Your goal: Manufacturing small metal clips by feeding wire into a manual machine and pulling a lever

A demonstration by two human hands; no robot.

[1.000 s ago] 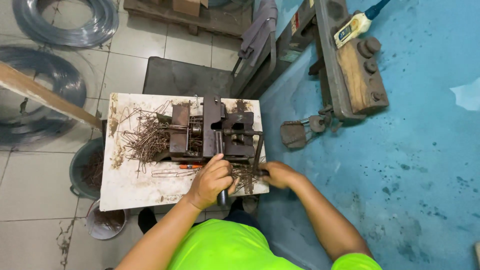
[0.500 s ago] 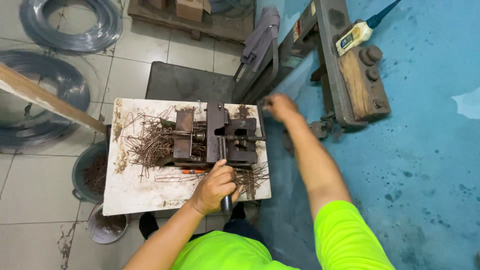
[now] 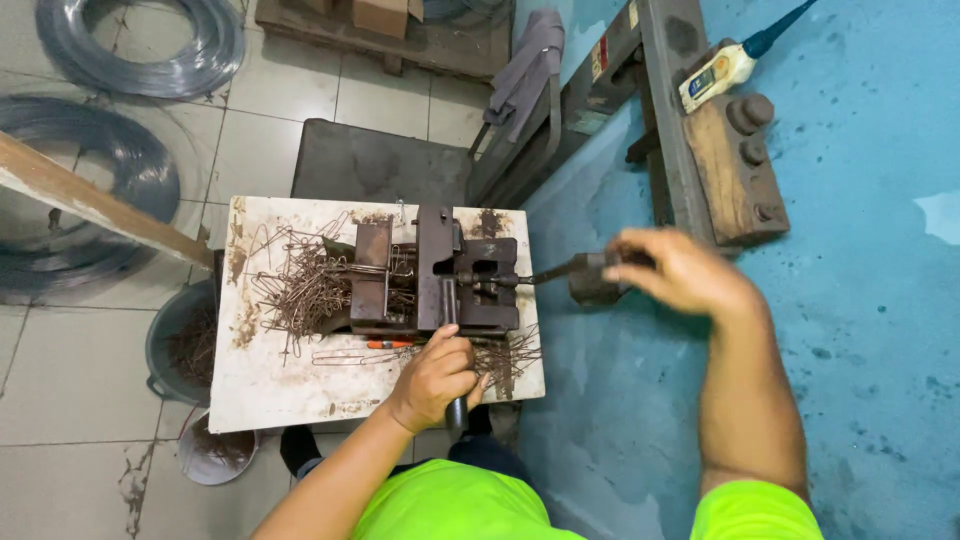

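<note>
A view from above showed a person in a bright green shirt at a small, stained white counter (image 3: 270,385) in the centre-left of the frame. A dark metal bending machine (image 3: 430,275) sat on the counter's upper middle, rusty and blocky. To its left lay a tangled heap of thin bent wire pieces (image 3: 300,285), and a smaller scatter of them lay at the counter's lower right edge (image 3: 510,355).

The left hand (image 3: 435,380), low in the centre of the frame, had its grip closed around a dark upright lever handle (image 3: 455,410) that ran down from the machine toward the person. The right hand (image 3: 680,270), right of centre, had its grip closed on a dark side handle (image 3: 590,275) joined to the machine by a thin rod, held out past the counter's right edge.

The floor on the left was pale square tile, dirty in the joints. Two large coils of grey wire (image 3: 140,45) lay in the upper left, and a wooden plank (image 3: 90,200) crossed over the lower coil. A dark bucket (image 3: 185,345) of scrap stood just beside the counter's left edge, with a smaller pail (image 3: 215,450) below it. The right half of the frame was a worn blue painted floor (image 3: 870,350). At the top right stood a heavy steel frame (image 3: 670,110) with a wooden block (image 3: 735,170) bearing bolts, and a grey cloth (image 3: 530,60) hung over a rail near the top centre.
</note>
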